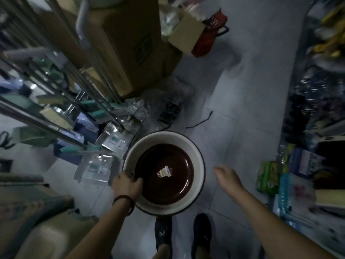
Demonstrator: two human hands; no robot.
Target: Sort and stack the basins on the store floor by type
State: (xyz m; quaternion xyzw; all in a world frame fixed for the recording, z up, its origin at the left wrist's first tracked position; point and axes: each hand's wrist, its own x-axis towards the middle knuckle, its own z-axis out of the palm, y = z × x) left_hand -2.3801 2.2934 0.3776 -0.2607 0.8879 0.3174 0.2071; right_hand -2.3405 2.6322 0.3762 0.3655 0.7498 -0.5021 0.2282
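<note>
Our left hand (128, 182) grips the white basin (164, 138) by its rim, fingers curled over the edge, just ahead of our shoes (201, 234). A brown basin (177, 186) sits nested inside it. Our right hand (226, 177) hangs free with relaxed fingers, ahead and right of the shoes. We judge both basins light, stiff and glossy, so slippery; opposite rim edges look the best hold. The brown basin's centre sticker (165, 171) is too blurred to read.

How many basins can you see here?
2. A round white basin is in the middle, above the grey tiled floor. A glossy round dark brown basin sits nested inside it. More could be hidden underneath.
</note>
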